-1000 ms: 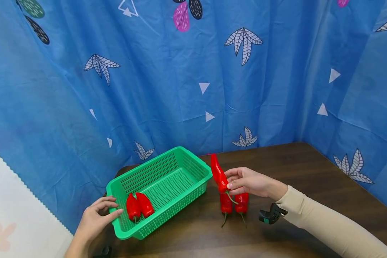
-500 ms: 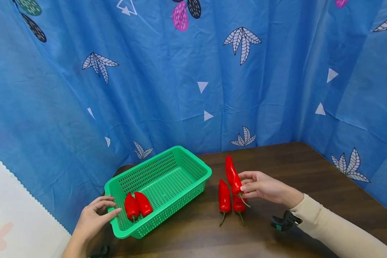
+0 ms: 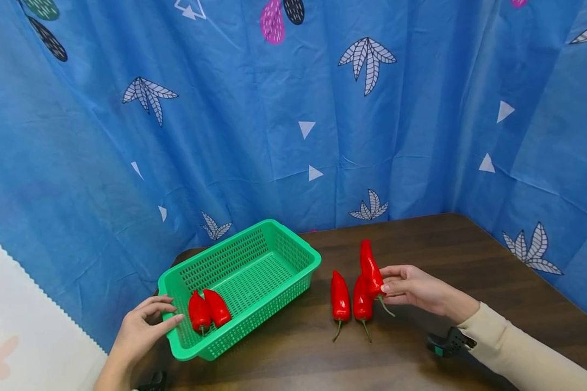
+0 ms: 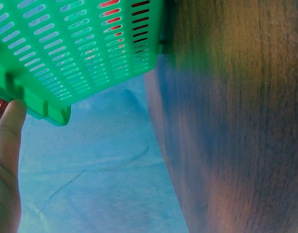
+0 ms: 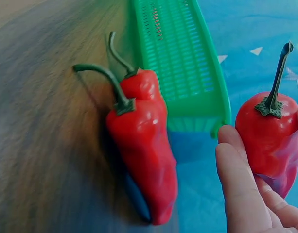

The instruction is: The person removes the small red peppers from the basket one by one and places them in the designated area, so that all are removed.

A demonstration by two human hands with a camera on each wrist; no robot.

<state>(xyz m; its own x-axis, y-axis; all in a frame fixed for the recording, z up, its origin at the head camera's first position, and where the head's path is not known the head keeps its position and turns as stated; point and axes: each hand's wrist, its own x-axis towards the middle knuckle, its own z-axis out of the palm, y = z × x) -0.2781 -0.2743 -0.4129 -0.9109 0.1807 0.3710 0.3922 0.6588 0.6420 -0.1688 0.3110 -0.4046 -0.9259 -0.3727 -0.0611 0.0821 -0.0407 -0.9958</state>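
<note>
My right hand (image 3: 416,288) pinches a red pepper (image 3: 368,263) near its stem end, tip pointing up, green stem hanging down. Two more red peppers lie side by side on the table: one (image 3: 340,298) on the left, and one (image 3: 362,305) partly overlapped by the held pepper. In the right wrist view, thumb and fingers surround the held pepper (image 5: 265,133). My left hand (image 3: 144,328) grips the left end rim of a green plastic basket (image 3: 259,320). Inside its left end rest two red peppers, one upright-looking (image 3: 199,313) and one leaning (image 3: 218,309).
The brown wooden table (image 3: 420,244) reaches back to a blue patterned curtain (image 3: 254,136). A white floral cloth (image 3: 24,320) hangs at the left. A black wrist device (image 3: 450,343) sits below the right wrist.
My right hand has moved to the right with the pepper, away from the basket and past the two table peppers, which now show more fully. The left hand keeps its place on the rim.
</note>
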